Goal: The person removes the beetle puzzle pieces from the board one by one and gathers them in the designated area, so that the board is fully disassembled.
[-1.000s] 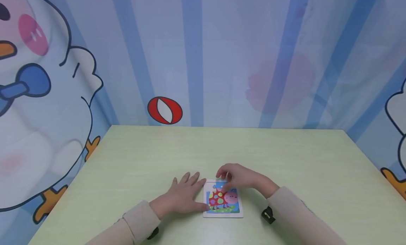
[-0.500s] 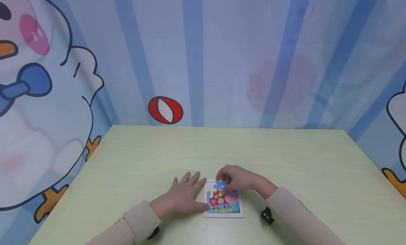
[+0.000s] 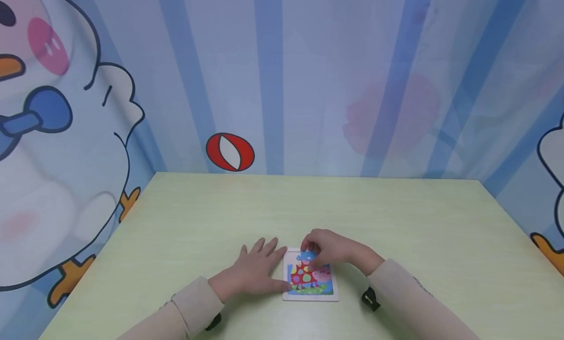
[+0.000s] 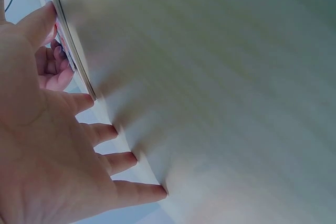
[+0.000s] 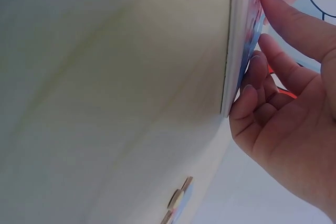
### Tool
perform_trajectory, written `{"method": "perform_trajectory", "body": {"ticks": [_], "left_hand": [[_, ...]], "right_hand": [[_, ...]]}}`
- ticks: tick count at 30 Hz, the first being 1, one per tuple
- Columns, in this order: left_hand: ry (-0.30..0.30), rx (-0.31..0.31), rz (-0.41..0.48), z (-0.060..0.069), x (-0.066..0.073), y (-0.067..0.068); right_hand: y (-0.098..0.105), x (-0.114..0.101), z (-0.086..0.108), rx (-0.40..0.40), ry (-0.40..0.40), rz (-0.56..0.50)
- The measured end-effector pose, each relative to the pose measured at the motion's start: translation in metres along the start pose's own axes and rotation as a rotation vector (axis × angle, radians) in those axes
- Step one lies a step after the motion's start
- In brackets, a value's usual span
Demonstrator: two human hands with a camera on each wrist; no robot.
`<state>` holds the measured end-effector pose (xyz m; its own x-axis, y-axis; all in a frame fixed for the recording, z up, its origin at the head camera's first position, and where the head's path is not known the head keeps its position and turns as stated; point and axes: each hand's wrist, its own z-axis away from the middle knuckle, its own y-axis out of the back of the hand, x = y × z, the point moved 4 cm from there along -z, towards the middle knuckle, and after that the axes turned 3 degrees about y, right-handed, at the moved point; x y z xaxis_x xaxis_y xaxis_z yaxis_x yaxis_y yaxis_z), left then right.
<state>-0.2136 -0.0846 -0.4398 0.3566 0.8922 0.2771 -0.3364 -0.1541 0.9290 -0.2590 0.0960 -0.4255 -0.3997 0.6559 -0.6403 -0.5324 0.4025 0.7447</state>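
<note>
The wide-spread left hand apparently steadies the puzzle from its left; the right hand pinches a piece by its far edge.

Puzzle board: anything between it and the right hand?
Nothing visible. The right hand holds the blue piece at the far part of the puzzle board; the left hand lies along the left edge, not between them.

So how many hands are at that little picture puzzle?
2. The left hand is spread along the left side of the puzzle; the right hand is over its upper right part. I see no others.
</note>
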Motion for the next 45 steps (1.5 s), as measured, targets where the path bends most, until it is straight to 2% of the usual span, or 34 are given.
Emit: {"method": "perform_trajectory", "body": {"ticks": [12,45], "left_hand": [[0.004,-0.005,0.014,-0.0006,0.0004,0.0000],[0.003,-0.007,0.004,-0.0003,0.0010,0.0001]], "right_hand": [[-0.0010,0.0001,-0.0017,0.005,-0.031,-0.002],[0.0010,0.0000,-0.0023,0.001,0.038,0.046]]}}
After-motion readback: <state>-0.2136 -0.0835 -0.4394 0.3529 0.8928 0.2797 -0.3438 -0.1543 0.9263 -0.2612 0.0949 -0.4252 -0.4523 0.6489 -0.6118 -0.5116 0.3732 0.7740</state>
